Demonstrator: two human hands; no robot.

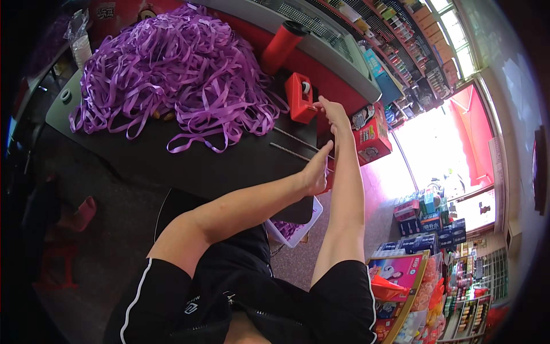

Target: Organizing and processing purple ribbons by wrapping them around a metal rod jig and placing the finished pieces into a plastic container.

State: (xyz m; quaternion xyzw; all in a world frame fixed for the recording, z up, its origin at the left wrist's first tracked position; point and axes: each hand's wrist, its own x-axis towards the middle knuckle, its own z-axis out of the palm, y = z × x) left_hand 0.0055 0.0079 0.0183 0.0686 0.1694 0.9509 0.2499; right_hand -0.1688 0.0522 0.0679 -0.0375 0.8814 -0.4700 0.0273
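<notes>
My right hand (331, 112) reaches out to a red tape dispenser (299, 98) on the black table (189, 163), with its fingertips pinched at the tape end on the dispenser's near side. My left hand (318, 169) rests lower at the table's right edge, thumb raised. It touches the end of one of two thin rods (291, 150) lying on the table, but its fingers are hidden behind the hand. A big heap of purple ribbon strips (172, 69) covers the far left of the table.
A red cylindrical flask (282, 46) leans behind the dispenser. A red printed box (372, 133) stands right of my hands. A white basket (295, 229) with purple pieces sits under the table edge. Shop shelves of packaged goods (424, 229) fill the right side.
</notes>
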